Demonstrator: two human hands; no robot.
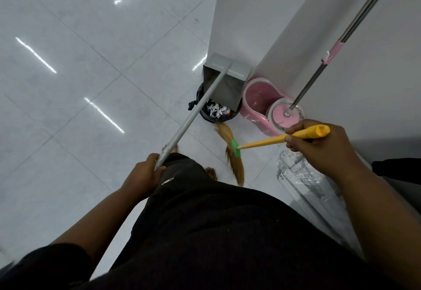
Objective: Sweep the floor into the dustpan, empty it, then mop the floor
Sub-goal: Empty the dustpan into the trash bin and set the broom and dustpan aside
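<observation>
While the metal dustpan point(225, 82) is tipped over the black bin point(217, 112), its long, stiff handle is gripped at the end by the left hand point(144, 175); the light broom point(262, 142) is clasped by the right hand point(319, 146).

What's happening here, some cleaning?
Yes. A person stands over a black bin. Their left hand grips the long handle of a metal dustpan, tipped over the bin, where paper scraps already lie. Their right hand holds a yellow-handled broom, bristles on the floor. A pink mop bucket with its mop waits by the wall.
</observation>
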